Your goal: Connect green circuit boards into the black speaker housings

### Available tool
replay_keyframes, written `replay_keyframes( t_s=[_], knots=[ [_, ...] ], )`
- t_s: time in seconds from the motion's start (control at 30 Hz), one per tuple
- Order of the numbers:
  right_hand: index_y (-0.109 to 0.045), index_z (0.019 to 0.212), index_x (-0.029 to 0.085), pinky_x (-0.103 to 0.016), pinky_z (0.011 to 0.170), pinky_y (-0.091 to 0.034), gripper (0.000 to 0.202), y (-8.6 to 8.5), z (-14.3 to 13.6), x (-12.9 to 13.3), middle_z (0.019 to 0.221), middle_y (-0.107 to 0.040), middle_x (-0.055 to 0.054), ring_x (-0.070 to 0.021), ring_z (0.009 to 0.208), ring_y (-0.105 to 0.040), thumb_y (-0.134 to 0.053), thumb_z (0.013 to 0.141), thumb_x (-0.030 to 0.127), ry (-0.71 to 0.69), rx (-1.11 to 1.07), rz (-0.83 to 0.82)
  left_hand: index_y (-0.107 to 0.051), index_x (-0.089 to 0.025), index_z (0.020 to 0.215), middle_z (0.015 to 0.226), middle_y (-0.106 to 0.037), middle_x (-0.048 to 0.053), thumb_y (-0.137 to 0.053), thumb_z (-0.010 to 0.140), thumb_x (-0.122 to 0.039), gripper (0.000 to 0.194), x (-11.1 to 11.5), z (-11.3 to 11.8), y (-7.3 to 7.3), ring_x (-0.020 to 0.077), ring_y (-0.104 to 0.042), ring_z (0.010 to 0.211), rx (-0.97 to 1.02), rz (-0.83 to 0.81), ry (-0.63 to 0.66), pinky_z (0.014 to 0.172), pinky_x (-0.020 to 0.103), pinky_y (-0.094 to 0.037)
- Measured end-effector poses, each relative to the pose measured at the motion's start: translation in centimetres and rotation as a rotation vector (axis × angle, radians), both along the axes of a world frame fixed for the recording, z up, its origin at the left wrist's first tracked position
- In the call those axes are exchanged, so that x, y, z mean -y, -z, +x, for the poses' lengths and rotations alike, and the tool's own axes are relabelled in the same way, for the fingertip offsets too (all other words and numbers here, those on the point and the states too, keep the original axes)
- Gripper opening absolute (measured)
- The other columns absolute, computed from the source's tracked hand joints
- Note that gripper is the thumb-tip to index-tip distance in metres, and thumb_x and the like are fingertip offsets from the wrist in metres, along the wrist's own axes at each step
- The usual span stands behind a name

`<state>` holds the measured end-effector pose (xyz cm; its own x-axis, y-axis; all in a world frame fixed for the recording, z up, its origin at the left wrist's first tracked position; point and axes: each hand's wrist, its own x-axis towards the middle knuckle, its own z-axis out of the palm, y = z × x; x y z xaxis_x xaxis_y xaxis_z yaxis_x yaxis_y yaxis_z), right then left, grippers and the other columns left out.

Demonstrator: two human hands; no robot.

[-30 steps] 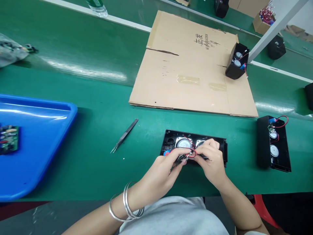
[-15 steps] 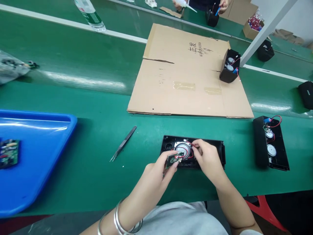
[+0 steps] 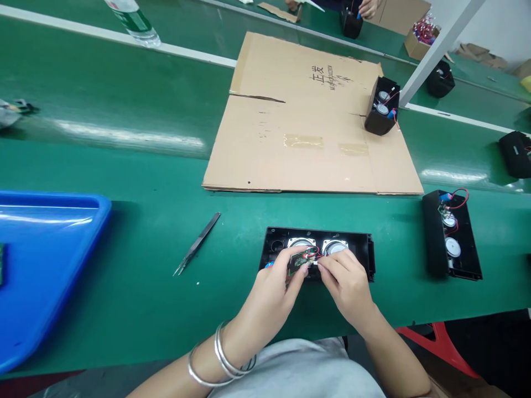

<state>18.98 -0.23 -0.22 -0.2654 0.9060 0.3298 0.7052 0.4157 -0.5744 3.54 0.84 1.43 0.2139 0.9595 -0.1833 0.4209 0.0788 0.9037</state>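
Observation:
A small green circuit board (image 3: 297,262) is pinched between the thumb and fingers of my left hand (image 3: 274,282). Close beside it, my right hand (image 3: 346,279) grips a small white wire connector (image 3: 315,263) against the board's edge; red wires run from there. Both hands are over a black speaker housing (image 3: 360,251) lying flat on the table. Two round speakers (image 3: 335,246) sit inside the housing, partly covered by my fingers. A bit of blue (image 3: 269,265) shows at its left, mostly hidden by my left hand.
Tweezers (image 3: 198,243) lie left of the housing. A blue tray (image 3: 62,221) stands at the far left. Flattened cardboard (image 3: 257,160) lies behind, bearing another speaker housing (image 3: 381,108). One more open housing (image 3: 452,237) is at the right. Across the table, a co-worker's hand (image 3: 368,8) holds something blue.
My right hand has moved left and down from the wires above the speaker to the board, bringing a white connector to its edge. My left hand still holds the board. The view has shifted slightly right.

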Motion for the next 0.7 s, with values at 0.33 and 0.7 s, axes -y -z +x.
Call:
replay_keyframes(
  t_s=[0.33,0.7],
  knots=[
    [-0.064,0.081,0.014,-0.026,0.063,-0.045,0.016,-0.4,0.3,-0.3,0.072,-0.062,-0.004,-0.0139,0.069,-0.052,-0.049,0.086,0.01,-0.021,-0.088,0.025,-0.052,-0.02,0.109,0.074,-0.07,0.002,-0.044,0.085,-0.032,0.028,-0.2,-0.2,-0.5,0.0203,-0.069,0.065,-0.009,-0.075,0.028,0.059,0.03,-0.055],
    [-0.065,0.081,0.011,-0.029,0.05,-0.035,0.025,-0.7,-0.2,-0.4,0.068,-0.062,-0.006,-0.0153,0.06,-0.046,-0.042,0.09,0.009,-0.113,0.301,0.246,-0.055,-0.02,0.1,0.075,-0.069,0.001,-0.042,0.084,-0.02,0.02,-1.3,0.0,-1.5,0.0191,-0.067,0.067,-0.129,0.001,0.128,0.061,0.028,-0.05]
  ],
)
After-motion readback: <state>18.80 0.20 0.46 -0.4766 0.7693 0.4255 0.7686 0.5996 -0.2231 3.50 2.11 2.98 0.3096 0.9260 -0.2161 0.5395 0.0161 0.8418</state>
